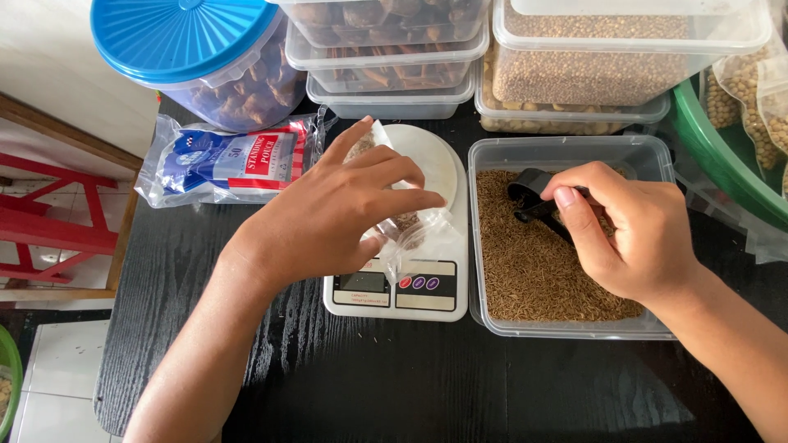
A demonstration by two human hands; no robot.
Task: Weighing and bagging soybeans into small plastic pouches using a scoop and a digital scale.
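On the black table point(427, 385), a clear rectangular tub point(566, 152) of brown seeds sits beside a white scale point(394, 291), where the left hand point(328, 213) pinches a small clear pouch point(414, 238) upright while the right hand point(632, 230) grips a black scoop point(533, 197) over the seeds.

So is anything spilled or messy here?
Only a little: a few stray seeds lie on the black table just below the white scale. The rest stays in the clear tub, where the right hand holds a black scoop.
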